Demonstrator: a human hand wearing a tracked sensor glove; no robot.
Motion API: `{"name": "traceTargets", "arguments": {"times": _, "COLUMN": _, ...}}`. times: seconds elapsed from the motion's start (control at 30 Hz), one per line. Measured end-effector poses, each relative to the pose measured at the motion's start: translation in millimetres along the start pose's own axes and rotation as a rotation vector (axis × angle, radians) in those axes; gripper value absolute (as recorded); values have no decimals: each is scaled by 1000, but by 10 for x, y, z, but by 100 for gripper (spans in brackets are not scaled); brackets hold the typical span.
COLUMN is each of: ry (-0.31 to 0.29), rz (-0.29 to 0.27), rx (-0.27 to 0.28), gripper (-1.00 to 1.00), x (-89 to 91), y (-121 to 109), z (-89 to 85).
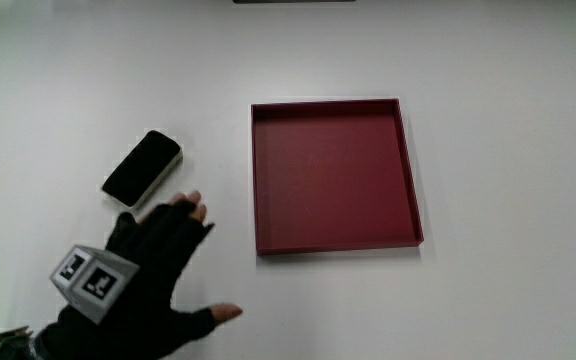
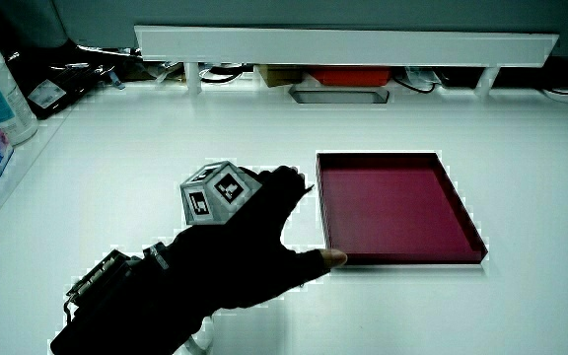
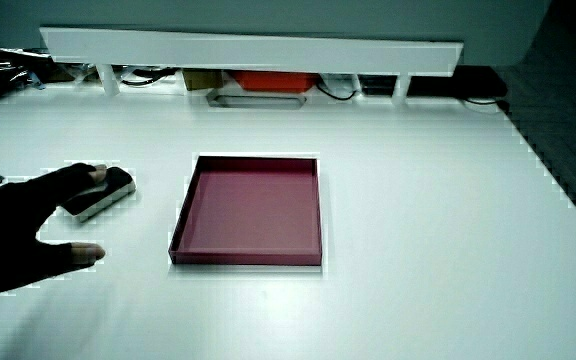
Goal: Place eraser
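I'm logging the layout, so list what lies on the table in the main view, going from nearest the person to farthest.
Hand → eraser. The red tray lies beside both and spans the same stretch, so it has no clear place in the order.

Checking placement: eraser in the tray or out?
Out. The eraser lies on the table beside the empty red tray, by the hand.

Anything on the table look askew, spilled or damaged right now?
Nothing damaged or spilled. The eraser lies flat on the table beside the red tray, skewed to the tray's edges, not in it. The tray holds nothing. The hand hovers just nearer the person than the eraser, fingers spread, holding nothing.
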Motion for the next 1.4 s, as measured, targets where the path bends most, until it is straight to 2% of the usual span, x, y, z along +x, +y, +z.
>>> {"name": "traceTargets", "arguments": {"times": 0.03, "ry": -175, "rz": 71, "rx": -18, "gripper": 0, "x": -82, "y": 10, "z": -34}}
{"name": "traceTargets", "arguments": {"times": 0.07, "ry": -144, "rz": 56, "rx": 13, "gripper": 0, "x": -95, "y": 30, "z": 9}}
{"name": "traceTargets", "arguments": {"times": 0.1, "ry": -233, "rz": 82, "rx": 24, "gripper": 0, "x": -165, "y": 42, "z": -24}}
{"name": "traceTargets", "arguments": {"times": 0.13, "ry": -257, "rz": 117, "rx": 22, "gripper": 0, "x": -211, "y": 57, "z": -29}}
{"name": "traceTargets", "arguments": {"times": 0.17, "ry": -224, "rz": 108, "rx": 40, "gripper": 0, "x": -217, "y": 81, "z": 5}}
{"name": "traceTargets", "arguments": {"times": 0.2, "ry": -209, "rz": 124, "rx": 42, "gripper": 0, "x": -258, "y": 102, "z": 1}}
{"name": "traceTargets", "arguments": {"times": 0.23, "ry": -209, "rz": 168, "rx": 39, "gripper": 0, "x": -311, "y": 122, "z": -5}}
{"name": "traceTargets", "arguments": {"times": 0.3, "ry": -245, "rz": 170, "rx": 51, "gripper": 0, "x": -397, "y": 171, "z": -6}}
{"name": "traceTargets", "arguments": {"times": 0.33, "ry": -166, "rz": 168, "rx": 70, "gripper": 0, "x": -430, "y": 192, "z": 13}}
{"name": "traceTargets", "arguments": {"times": 0.37, "ry": -181, "rz": 204, "rx": 59, "gripper": 0, "x": -460, "y": 210, "z": 28}}
{"name": "traceTargets", "arguments": {"times": 0.4, "ry": -266, "rz": 220, "rx": 61, "gripper": 0, "x": -525, "y": 236, "z": -8}}
{"name": "traceTargets", "arguments": {"times": 0.43, "ry": -225, "rz": 238, "rx": 62, "gripper": 0, "x": -523, "y": 253, "z": 19}}
{"name": "traceTargets", "arguments": {"times": 0.47, "ry": -209, "rz": 247, "rx": 76, "gripper": 0, "x": -563, "y": 271, "z": 11}}
{"name": "traceTargets", "arguments": {"times": 0.53, "ry": -212, "rz": 285, "rx": 68, "gripper": 0, "x": -628, "y": 315, "z": 11}}
{"name": "traceTargets", "arguments": {"times": 0.57, "ry": -213, "rz": 277, "rx": 85, "gripper": 0, "x": -678, "y": 339, "z": -10}}
{"name": "traceTargets", "arguments": {"times": 0.6, "ry": -171, "rz": 265, "rx": 103, "gripper": 0, "x": -709, "y": 361, "z": -3}}
{"name": "traceTargets", "arguments": {"times": 0.63, "ry": -208, "rz": 295, "rx": 101, "gripper": 0, "x": -760, "y": 380, "z": -21}}
{"name": "traceTargets", "arguments": {"times": 0.67, "ry": -219, "rz": 321, "rx": 88, "gripper": 0, "x": -785, "y": 402, "z": -20}}
{"name": "traceTargets", "arguments": {"times": 0.7, "ry": -204, "rz": 283, "rx": 83, "gripper": 0, "x": -920, "y": 431, "z": -92}}
{"name": "traceTargets", "arguments": {"times": 0.73, "ry": -209, "rz": 290, "rx": 87, "gripper": 0, "x": -930, "y": 448, "z": -75}}
{"name": "traceTargets", "arguments": {"times": 0.77, "ry": -227, "rz": 369, "rx": 82, "gripper": 0, "x": -891, "y": 462, "z": -39}}
{"name": "traceTargets", "arguments": {"times": 0.8, "ry": -200, "rz": 319, "rx": 70, "gripper": 0, "x": -1026, "y": 495, "z": -116}}
{"name": "traceTargets", "arguments": {"times": 0.87, "ry": -197, "rz": 335, "rx": 72, "gripper": 0, "x": -1054, "y": 529, "z": -95}}
{"name": "traceTargets", "arguments": {"times": 0.9, "ry": -184, "rz": 360, "rx": 65, "gripper": 0, "x": -1145, "y": 552, "z": -144}}
{"name": "traceTargets", "arguments": {"times": 0.97, "ry": -212, "rz": 383, "rx": 52, "gripper": 0, "x": -1217, "y": 588, "z": -150}}
{"name": "traceTargets", "arguments": {"times": 1.0, "ry": -202, "rz": 440, "rx": 64, "gripper": 0, "x": -1181, "y": 601, "z": -104}}
{"name": "traceTargets", "arguments": {"times": 1.03, "ry": -215, "rz": 429, "rx": 45, "gripper": 0, "x": -1296, "y": 626, "z": -166}}
{"name": "traceTargets", "arguments": {"times": 1.17, "ry": -250, "rz": 490, "rx": 7, "gripper": 0, "x": -1474, "y": 680, "z": -247}}
{"name": "traceTargets", "arguments": {"times": 1.27, "ry": -266, "rz": 523, "rx": -17, "gripper": 0, "x": -1544, "y": 703, "z": -290}}
{"name": "traceTargets", "arguments": {"times": 1.4, "ry": -252, "rz": 560, "rx": -29, "gripper": 0, "x": -1619, "y": 748, "z": -337}}
